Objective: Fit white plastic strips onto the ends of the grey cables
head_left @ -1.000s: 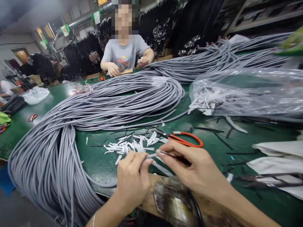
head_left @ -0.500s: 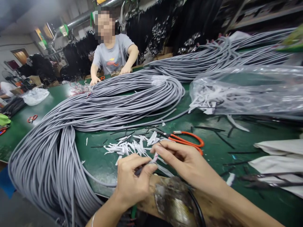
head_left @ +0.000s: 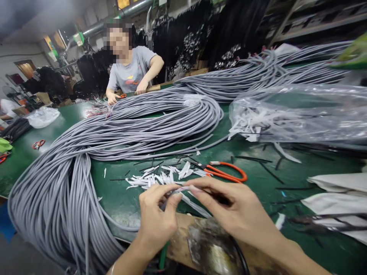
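My left hand (head_left: 159,214) is closed round the end of a grey cable (head_left: 122,226), which runs in from the big cable bundle (head_left: 86,191) on the left. Thumb and fingertips of my right hand (head_left: 226,202) pinch the pale tip of that same cable end, close to my left fingertips. Just beyond both hands lie white paper-like strips (head_left: 160,177) and orange-handled scissors (head_left: 226,172). Below my hands, a worn metal piece (head_left: 215,248) sits on a wooden board (head_left: 182,236).
A person (head_left: 130,70) works across the green table (head_left: 117,202). At the right are a clear plastic bag (head_left: 315,114) with white strips, white gloves (head_left: 338,198) and a dark tool (head_left: 323,220). Small red scissors (head_left: 38,144) lie far left.
My hands have turned slightly, and the cable tip now lies flatter between them. The person across the table has leaned to the left, with the hands shifted left.
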Demonstrator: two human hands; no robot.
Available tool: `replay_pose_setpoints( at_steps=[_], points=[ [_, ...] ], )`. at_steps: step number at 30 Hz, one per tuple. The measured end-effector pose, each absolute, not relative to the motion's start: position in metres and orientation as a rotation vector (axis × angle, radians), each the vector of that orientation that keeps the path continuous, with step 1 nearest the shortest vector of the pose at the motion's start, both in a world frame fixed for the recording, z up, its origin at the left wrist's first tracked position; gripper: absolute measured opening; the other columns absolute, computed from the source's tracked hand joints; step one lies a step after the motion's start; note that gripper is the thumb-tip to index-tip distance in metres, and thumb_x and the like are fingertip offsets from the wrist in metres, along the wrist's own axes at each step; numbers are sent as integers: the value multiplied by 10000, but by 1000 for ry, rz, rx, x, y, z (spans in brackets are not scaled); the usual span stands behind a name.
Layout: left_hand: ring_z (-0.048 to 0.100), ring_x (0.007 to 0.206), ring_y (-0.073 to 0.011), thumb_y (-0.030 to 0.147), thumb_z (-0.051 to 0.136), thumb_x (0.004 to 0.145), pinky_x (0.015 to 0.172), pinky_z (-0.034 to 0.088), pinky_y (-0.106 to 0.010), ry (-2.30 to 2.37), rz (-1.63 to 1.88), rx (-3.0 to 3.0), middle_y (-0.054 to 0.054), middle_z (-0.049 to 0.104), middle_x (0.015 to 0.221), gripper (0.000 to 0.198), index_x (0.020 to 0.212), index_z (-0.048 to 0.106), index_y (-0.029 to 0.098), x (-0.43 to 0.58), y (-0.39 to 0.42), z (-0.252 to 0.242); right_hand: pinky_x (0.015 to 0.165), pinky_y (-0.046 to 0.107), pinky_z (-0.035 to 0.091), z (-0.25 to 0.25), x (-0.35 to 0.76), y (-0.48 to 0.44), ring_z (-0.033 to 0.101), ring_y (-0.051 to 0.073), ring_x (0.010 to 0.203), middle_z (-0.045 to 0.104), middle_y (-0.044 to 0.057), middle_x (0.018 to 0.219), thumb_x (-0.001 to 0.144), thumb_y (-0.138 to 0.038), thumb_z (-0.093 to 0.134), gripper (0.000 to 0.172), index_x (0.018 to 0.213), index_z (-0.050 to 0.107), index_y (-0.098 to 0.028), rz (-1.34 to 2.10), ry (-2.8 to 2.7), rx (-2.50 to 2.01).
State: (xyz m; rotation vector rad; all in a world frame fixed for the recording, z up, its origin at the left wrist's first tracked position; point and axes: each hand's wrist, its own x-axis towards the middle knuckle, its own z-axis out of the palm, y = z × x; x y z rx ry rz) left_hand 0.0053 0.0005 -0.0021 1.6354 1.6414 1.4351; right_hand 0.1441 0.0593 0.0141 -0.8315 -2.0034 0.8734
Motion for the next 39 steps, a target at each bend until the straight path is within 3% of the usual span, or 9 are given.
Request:
replay_pose_setpoints(
  at_steps=[5,13,21,24,27,30,34,39],
  points=[
    [523,547,-144,213,543,821,522,418,-239,1584,1364,1781,-49,639,623,194,854,727,161,4,-1,-1,390,230,301,18,142,62,374,105,413,427,-24,470,825,-371,471,302,582,514,-196,921,-1977,-881],
    [534,566,-149,261,530,833,523,422,-242,1460,1333,1911,-72,623,646,240,878,739,152,4,-5,-3,372,215,192,22,141,71,229,70,416,248,-65,449,695,-594,555,515,451,328,-202,1452,-1896,-899],
    [509,553,-146,361,501,860,518,411,-249,1412,1361,1847,-61,607,613,309,853,733,155,2,-5,0,367,205,64,15,142,70,120,36,390,179,-107,439,680,-629,578,510,520,363,-196,1838,-1741,-882],
    [489,526,-137,436,481,859,492,390,-243,1433,1401,1708,-57,593,596,386,816,722,137,3,-4,1,347,196,77,11,140,69,124,32,378,186,-110,445,666,-655,580,515,547,379,-196,1783,-1690,-855],
    [461,483,-115,514,485,830,430,352,-218,1400,1423,1494,-52,581,613,452,818,709,122,5,-3,-1,328,193,117,9,140,68,165,45,362,220,-105,442,705,-648,546,466,683,514,-183,1697,-1657,-799],
    [393,433,-83,542,511,798,378,293,-197,1332,1413,1347,-36,552,604,471,813,700,110,5,-2,-2,336,200,215,13,141,65,267,64,369,356,-69,454,721,-575,575,415,797,603,-168,1579,-1740,-803],
    [333,401,-56,450,575,772,358,258,-183,1308,1410,1274,-32,557,576,382,791,702,89,8,-2,-2,443,232,394,20,139,63,462,121,480,537,11,552,699,-528,613,365,635,601,-168,1334,-1830,-886],
    [462,440,-84,241,566,755,406,353,-178,1569,1414,1354,-43,626,596,205,790,720,110,12,-1,-3,414,225,355,14,141,59,450,115,430,522,-3,493,812,-348,518,270,599,557,-188,921,-1989,-843]
  ],
)
